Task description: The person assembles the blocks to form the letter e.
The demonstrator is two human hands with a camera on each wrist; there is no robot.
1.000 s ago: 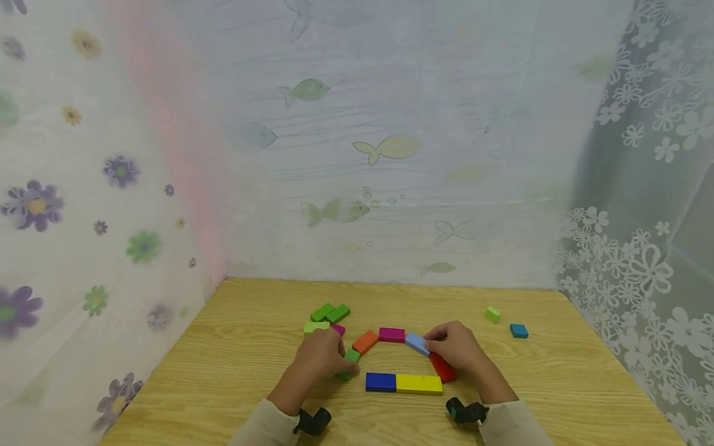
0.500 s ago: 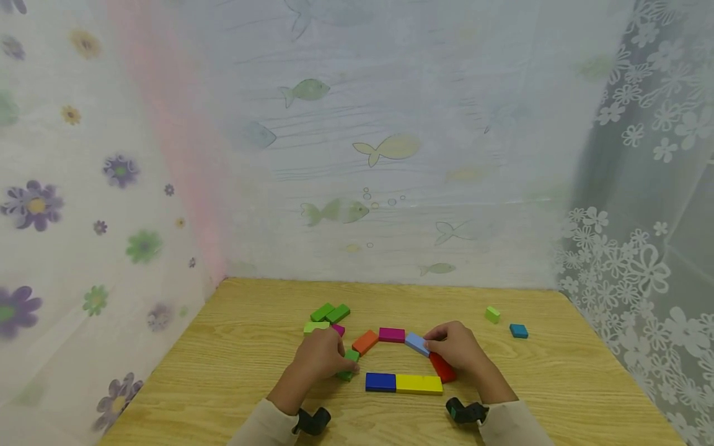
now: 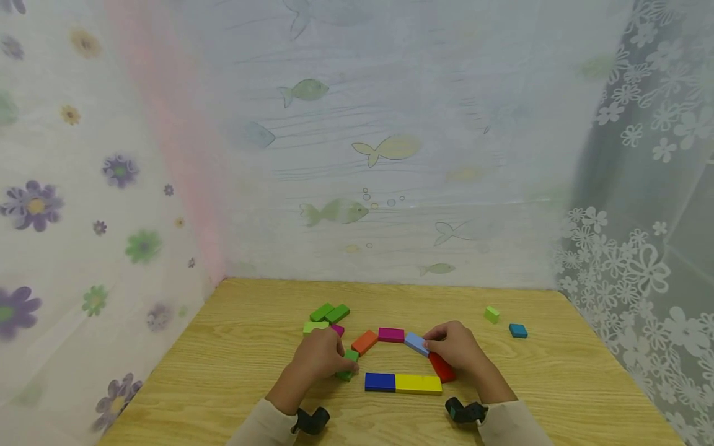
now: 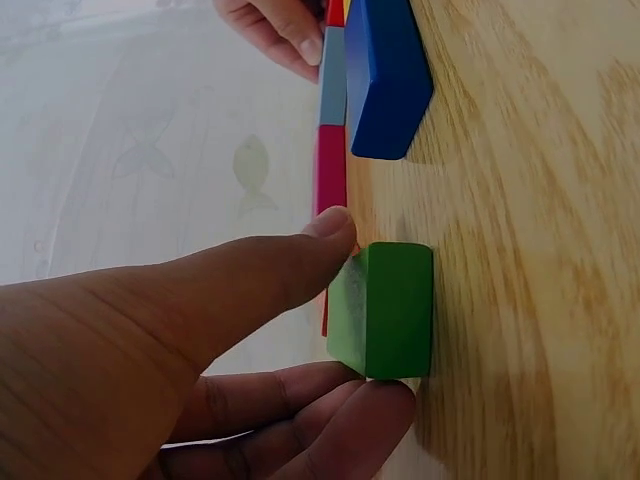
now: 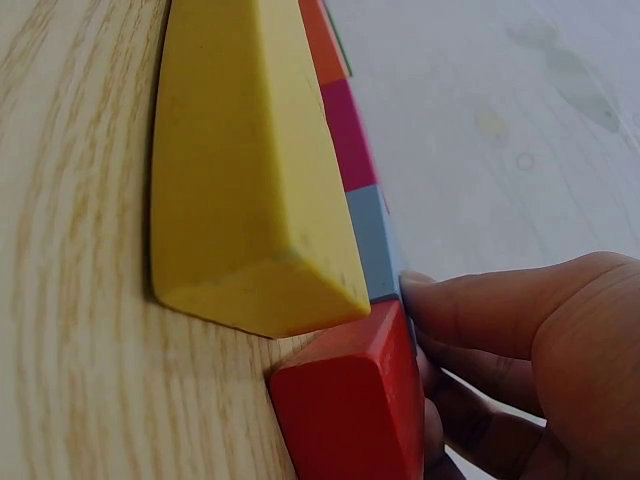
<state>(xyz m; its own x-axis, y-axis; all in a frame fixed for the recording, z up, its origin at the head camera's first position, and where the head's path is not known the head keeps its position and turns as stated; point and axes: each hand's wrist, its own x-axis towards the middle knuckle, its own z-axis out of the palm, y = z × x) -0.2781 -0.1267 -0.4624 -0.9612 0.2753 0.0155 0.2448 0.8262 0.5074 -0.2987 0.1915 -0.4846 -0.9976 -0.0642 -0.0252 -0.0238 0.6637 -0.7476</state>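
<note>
Thumb and fingers of my left hand point(image 3: 319, 354) pinch a green block point(image 4: 400, 310) at the left end of a curved row of blocks. In the left wrist view the thumb lies over its top edge and the fingers against its far end. My right hand point(image 3: 458, 348) holds the light blue block point(image 3: 417, 343) near its right end, beside the red block point(image 5: 345, 400). Some of its curled fingers are hidden behind the red block in the right wrist view. Between the hands the row includes an orange block point(image 3: 365, 342) and a magenta block point(image 3: 392, 335).
In front of the row, a dark blue block point(image 3: 380, 382) and a longer yellow block point(image 3: 418, 384) lie end to end. Several green blocks point(image 3: 337, 313) and a partly covered magenta one point(image 3: 337, 331) lie behind my left hand. A lime block point(image 3: 492, 314) and a teal block point(image 3: 517, 331) lie at back right.
My left hand and the green block have shifted very slightly, with a small gap showing beside the orange block. The right hand and the other blocks stay as they were.
</note>
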